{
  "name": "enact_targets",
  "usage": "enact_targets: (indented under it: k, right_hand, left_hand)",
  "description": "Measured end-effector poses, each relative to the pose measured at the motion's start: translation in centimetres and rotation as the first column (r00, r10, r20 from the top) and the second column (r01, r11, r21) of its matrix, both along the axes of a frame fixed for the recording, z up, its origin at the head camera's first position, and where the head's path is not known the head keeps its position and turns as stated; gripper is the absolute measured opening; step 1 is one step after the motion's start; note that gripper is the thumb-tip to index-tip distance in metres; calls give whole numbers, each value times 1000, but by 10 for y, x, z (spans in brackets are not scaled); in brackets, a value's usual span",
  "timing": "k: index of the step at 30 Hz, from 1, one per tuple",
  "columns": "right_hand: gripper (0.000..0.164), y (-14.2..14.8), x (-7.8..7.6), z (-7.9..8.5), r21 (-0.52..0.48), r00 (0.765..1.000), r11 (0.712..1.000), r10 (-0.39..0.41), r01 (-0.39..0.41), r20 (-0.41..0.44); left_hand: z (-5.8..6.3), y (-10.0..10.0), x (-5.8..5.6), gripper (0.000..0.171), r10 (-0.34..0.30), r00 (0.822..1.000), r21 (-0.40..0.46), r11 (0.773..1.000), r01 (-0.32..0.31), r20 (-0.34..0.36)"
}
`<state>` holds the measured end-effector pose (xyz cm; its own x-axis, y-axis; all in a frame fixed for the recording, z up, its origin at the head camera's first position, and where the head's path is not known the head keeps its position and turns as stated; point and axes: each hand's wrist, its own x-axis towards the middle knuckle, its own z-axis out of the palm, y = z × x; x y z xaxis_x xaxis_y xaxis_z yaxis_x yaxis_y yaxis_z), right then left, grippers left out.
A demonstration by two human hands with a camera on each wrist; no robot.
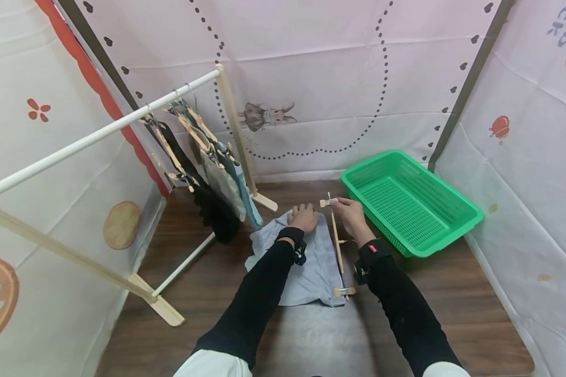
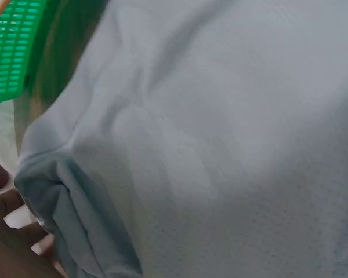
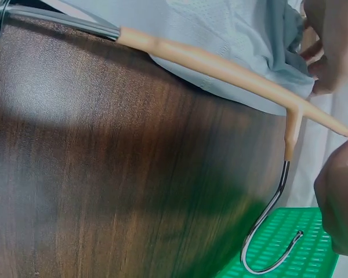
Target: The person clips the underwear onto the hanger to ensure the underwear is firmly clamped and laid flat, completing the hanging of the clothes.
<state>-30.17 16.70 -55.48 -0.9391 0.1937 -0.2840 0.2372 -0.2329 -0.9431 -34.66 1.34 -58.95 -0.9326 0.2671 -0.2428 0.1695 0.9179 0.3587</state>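
A light grey-blue garment (image 1: 306,277) with a fine dotted texture lies spread on the brown wooden surface. My left hand (image 1: 304,218) holds its far edge, where the cloth bunches into a fold (image 2: 75,214) beside the curled fingers. Along the garment's right side lies a wooden clip hanger (image 1: 336,235) with its metal hook (image 3: 255,237) pointing right. My right hand (image 1: 350,213) pinches the far clip (image 1: 328,202) of this hanger. The near clip (image 1: 344,291) sits over the garment's near right corner.
A green plastic basket (image 1: 407,246) stands right of my right hand. To the left is a garment rack with a white rail (image 1: 99,128) and wooden legs; several garments (image 1: 221,183) hang there on clip hangers. Printed fabric walls (image 1: 311,78) surround the wooden surface (image 1: 453,303).
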Motion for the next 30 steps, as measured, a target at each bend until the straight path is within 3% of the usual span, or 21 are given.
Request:
enact_targets:
  k: [3, 6, 10, 12, 14, 17, 19, 22, 24, 28, 30]
  right_hand:
    - [54, -2, -1, 3, -41, 999, 999, 29, -28, 27]
    - [54, -3, -1, 3, -61, 998, 997, 50, -48, 38]
    - [54, 0, 2, 3, -73, 996, 994, 83, -80, 44]
    - [53, 3, 4, 3, -86, 996, 993, 86, -83, 37]
    - [52, 8, 6, 3, -95, 996, 992, 84, -81, 30]
    - [51, 15, 9, 5, -86, 997, 994, 73, -70, 28]
    - [51, 20, 10, 8, -68, 998, 996, 56, -54, 20]
    - [49, 23, 9, 12, -35, 1000, 999, 24, -24, -8]
    - [48, 24, 9, 14, -22, 999, 1000, 6, -7, -39]
    - [47, 21, 10, 18, 6, 998, 1000, 1, 0, -57]
    - [47, 18, 10, 19, 8, 998, 1000, -5, 5, -55]
  left_hand:
    - [0, -1, -1, 45, 39, 999, -5, 999, -39, -23]
    - [2, -4, -3, 46, 30, 998, 15, 999, -30, -48]
    - [3, -9, -5, 37, 3, 992, 164, 986, 18, -128]
    - [5, -11, -7, 31, 6, 982, 287, 956, 50, -190]
    - [8, -14, -10, 26, 13, 966, 402, 911, 95, -258]
    - [19, -16, -18, 22, 3, 954, 500, 852, 155, -301]
    - [30, -18, -24, 20, -14, 962, 535, 829, 164, -274]
    - [49, -20, -32, 20, -49, 986, 589, 796, 136, -162]
    - [58, -21, -37, 21, -75, 992, 618, 776, 123, -104]
    - [71, -25, -42, 23, -145, 988, 636, 757, 149, -59]
    - [75, -26, -43, 24, -176, 983, 657, 735, 167, -53]
